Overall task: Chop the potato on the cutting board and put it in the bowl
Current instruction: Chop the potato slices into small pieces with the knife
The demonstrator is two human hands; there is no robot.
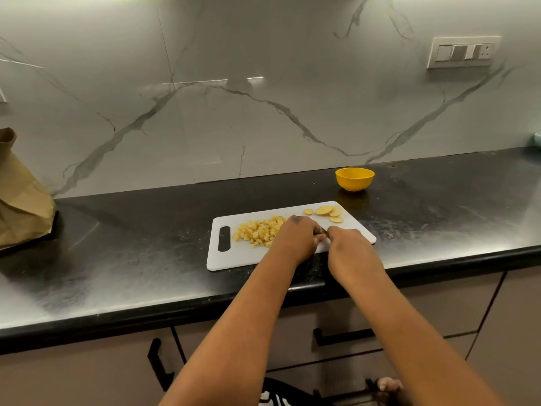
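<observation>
A: Status? Where's the potato?
B: Diced pile (pixel 260 230) on cutting board (pixel 234 259), L side; few slices (pixel 324 210) at far R corner. Bowl (pixel 354 178) behind board, looks empty.
A: Hands?
B: Left hand (pixel 295 238) curled on sth small, prob potato. Right hand (pixel 348 244) curled; knife mostly hidden, can't tell grip.
A: Handling?
B: Judging: pieces light, firm, wet-slippery. Scoop from below, don't pinch

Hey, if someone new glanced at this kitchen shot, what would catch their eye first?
Probably the two hands, left and right, meeting over the white board at the counter's front edge. Beside them on the board's left lies a heap of diced potato, with a few slices at its far right corner. Behind the board stands a yellow bowl.
</observation>
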